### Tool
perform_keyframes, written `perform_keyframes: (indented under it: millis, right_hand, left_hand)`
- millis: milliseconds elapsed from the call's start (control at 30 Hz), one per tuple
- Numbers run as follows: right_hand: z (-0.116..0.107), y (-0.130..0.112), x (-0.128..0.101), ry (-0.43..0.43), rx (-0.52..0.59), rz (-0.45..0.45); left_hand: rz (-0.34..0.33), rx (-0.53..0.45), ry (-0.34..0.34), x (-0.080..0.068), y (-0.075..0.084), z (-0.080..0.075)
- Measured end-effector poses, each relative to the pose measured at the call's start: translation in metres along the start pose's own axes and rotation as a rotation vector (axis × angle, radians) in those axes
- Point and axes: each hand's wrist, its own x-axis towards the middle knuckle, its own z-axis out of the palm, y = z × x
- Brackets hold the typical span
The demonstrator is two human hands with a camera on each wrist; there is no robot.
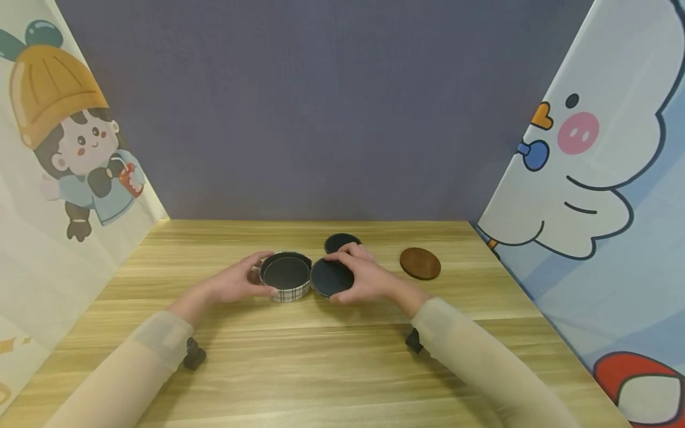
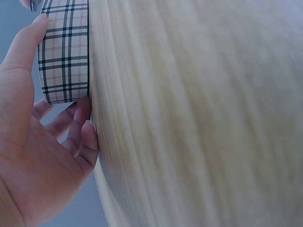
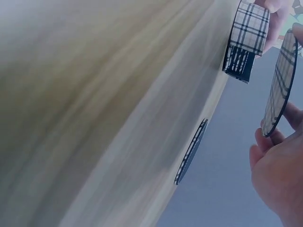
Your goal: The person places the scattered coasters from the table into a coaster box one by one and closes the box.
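Observation:
My left hand (image 1: 238,280) grips a round plaid coaster holder (image 1: 293,294) from its left side, thumb at the front and fingers behind. Dark round material fills the holder's top; a slot in its side (image 3: 236,61) shows in the right wrist view. In my right hand (image 1: 369,280) is a round coaster (image 1: 330,278), black on its upper face and plaid underneath, pinched by its edge. It is tilted, close to the holder's right side. Behind the right hand, a second black coaster (image 1: 339,241) lies on the table, partly covered by that hand.
A brown round disc (image 1: 420,263) lies on the wood-grain table (image 1: 299,368) to the right. A grey panel (image 1: 321,113) stands at the back, with cartoon-printed panels on both sides. Dark wrist devices (image 1: 194,353) hang under the sleeves.

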Motion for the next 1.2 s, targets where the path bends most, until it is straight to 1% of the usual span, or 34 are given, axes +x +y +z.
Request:
perform_keyframes:
  millis: [300, 567, 967, 1200]
  right_hand:
    - [0.001, -0.009, 0.019, -0.022, 0.009, -0.017]
    - [0.004, -0.019, 0.034, -0.033, -0.018, -0.052]
    - [0.014, -0.025, 0.053, -0.035, -0.014, -0.034]
    - [0.019, -0.027, 0.062, -0.043, -0.013, -0.002]
  left_hand:
    - [-0.006, -0.010, -0.004, 0.000, 0.000, 0.000]
    - [-0.003, -0.029, -0.021, 0.000, 0.000, -0.001]
    - [-0.005, -0.031, -0.028, -0.001, 0.001, -0.001]
    - [-0.008, -0.038, -0.032, -0.001, 0.002, -0.001]
